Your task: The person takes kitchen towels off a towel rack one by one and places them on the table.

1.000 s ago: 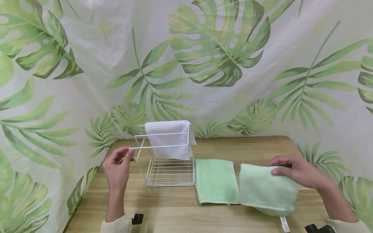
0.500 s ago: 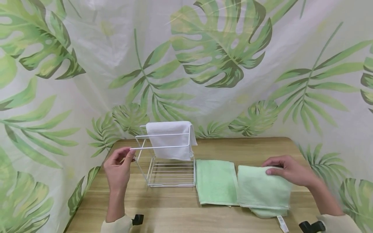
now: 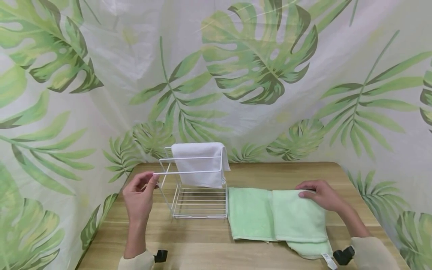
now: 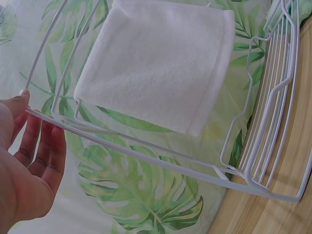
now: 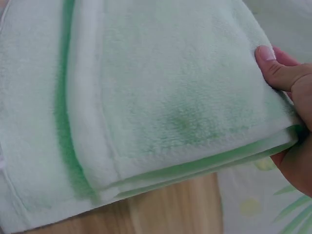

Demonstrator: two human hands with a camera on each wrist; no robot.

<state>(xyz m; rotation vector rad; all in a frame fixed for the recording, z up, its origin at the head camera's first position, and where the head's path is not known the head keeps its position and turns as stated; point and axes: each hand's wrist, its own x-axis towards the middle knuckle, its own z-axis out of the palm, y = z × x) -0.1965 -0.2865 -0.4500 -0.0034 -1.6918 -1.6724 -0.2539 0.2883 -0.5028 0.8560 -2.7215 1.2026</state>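
A white wire rack [image 3: 200, 216] stands on the table, with a folded white towel [image 3: 199, 163] draped over one of its upper bars. At the rack's near left corner my left hand [image 3: 140, 193] pinches the front bar between thumb and fingers, as the left wrist view also shows. My right hand [image 3: 318, 195] grips the top edge of a folded light green towel [image 3: 298, 217], thumb on the near side. That towel overlaps the right side of another green towel [image 3: 251, 213], which lies flat beside the rack. A white label [image 3: 329, 261] hangs from the held towel's lower corner.
The wooden table [image 3: 199, 249] has rounded far corners. Behind it hangs a leaf-patterned curtain [image 3: 189, 93], which also runs along the left side. The rack's wire bottom shelf [image 3: 202, 202] sits low near the tabletop.
My right hand has moved left with the light green towel, which now overlaps the other green towel. The left hand keeps its hold on the rack. The view has shifted slightly.
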